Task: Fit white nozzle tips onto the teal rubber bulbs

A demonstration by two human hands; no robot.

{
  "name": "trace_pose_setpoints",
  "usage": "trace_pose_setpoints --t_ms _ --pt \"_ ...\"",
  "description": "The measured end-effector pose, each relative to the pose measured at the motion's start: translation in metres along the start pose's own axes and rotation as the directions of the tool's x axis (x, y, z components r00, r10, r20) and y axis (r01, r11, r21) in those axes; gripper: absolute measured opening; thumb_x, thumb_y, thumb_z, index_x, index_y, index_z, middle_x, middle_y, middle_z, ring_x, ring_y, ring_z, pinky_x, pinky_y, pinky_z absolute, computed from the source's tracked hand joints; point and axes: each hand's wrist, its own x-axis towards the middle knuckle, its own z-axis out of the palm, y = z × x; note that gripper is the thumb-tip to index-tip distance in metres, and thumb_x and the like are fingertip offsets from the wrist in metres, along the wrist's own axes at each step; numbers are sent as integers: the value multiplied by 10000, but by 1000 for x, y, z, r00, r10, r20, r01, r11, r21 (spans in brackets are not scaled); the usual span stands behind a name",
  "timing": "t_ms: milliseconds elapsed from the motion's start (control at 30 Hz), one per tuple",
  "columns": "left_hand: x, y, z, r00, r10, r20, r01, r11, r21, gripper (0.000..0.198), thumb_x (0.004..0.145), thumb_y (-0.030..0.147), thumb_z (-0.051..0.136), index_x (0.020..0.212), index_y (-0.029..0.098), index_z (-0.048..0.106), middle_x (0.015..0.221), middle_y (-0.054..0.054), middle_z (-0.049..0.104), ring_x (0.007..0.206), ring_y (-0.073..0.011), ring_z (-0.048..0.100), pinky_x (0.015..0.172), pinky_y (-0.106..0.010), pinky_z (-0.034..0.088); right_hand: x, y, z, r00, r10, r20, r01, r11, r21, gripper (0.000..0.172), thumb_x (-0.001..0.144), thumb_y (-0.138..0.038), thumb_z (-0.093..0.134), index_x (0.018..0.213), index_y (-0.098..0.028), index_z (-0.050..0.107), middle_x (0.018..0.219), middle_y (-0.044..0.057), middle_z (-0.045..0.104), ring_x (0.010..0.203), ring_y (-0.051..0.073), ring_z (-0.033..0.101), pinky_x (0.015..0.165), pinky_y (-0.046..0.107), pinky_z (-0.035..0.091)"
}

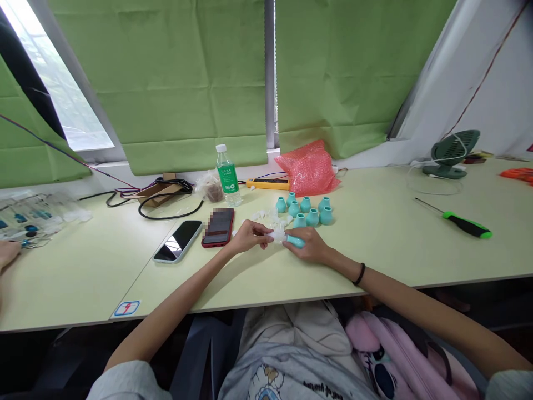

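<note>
Over the pale table [266,283], my right hand [310,246] is closed around a teal piece [295,241], whose end points to the left. My left hand [251,236] pinches a translucent white piece [277,235] that meets the teal piece between my hands. Just behind them stand several teal bottle-shaped parts [312,217] in a loose group. Small translucent white bits [261,214] lie to the left of that group, partly behind my fingers.
Two phones [178,241] [219,226] lie left of my hands. Behind stand a water bottle [229,176] and red bubble wrap [312,169]. A screwdriver [462,221] and a green fan [452,154] are right. Another person's hand [9,253] shows at the left edge.
</note>
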Motion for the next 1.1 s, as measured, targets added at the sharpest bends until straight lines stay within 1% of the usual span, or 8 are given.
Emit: trace_pose_setpoints --t_ms 167,300,500,633,767,867,933,1100 --pt "-2 5 -4 994 -6 106 1 999 49 274 557 298 651 690 60 627 479 -10 541 414 -64 465 423 -186 397 0 -1 -4 992 -112 63 116 991 -70 234 712 -305 511 848 -137 602 728 83 639 651 175 580 576 271 424" --pt "-5 7 -2 993 -11 117 0 996 93 265 548 277 659 693 57 630 430 10 507 382 -45 419 386 -166 354 2 -4 -8 985 -116 129 123 991 -53 229 714 -300 511 847 -140 606 697 68 640 623 164 571 559 258 406" --pt "-7 11 2 999 3 44 -6 998 69 318 550 289 657 764 56 630 580 -65 624 521 -119 559 531 -219 458 5 -9 -11 994 31 109 -46 989 141 226 690 -311 538 791 -126 621 657 49 635 560 128 549 530 221 401" --pt "-8 12 4 999 16 31 -16 1000 25 279 544 294 661 688 57 629 626 -91 647 591 -161 597 599 -248 476 9 -14 -14 962 140 232 -209 930 304 245 710 -345 507 711 -125 615 552 20 592 515 110 516 492 196 392" --pt "-8 8 4 998 19 60 -17 999 -30 265 552 291 657 662 52 622 621 -99 647 583 -172 603 608 -272 484 10 -15 -15 932 152 329 -279 881 382 302 718 -382 488 596 -125 590 519 15 567 486 95 482 480 187 377" --pt "-8 6 5 996 0 89 5 999 -54 288 551 292 659 701 48 624 618 -100 646 581 -180 606 596 -285 487 10 -15 -14 925 148 349 -288 873 393 308 711 -384 497 569 -124 579 505 12 555 473 89 467 476 186 369" --pt "-7 7 6 998 3 63 1 997 -71 321 550 287 662 753 43 623 616 -100 644 578 -180 605 591 -286 484 10 -16 -14 926 155 344 -293 870 397 297 723 -379 481 599 -127 578 537 10 557 478 85 465 480 186 370" --pt "-5 18 4 993 118 -20 -119 991 -54 498 596 288 635 1034 78 526 752 -90 639 667 -160 592 642 -283 470 21 -19 -24 958 115 264 -220 883 414 212 718 -344 498 774 -147 555 721 15 555 654 115 506 613 218 408"
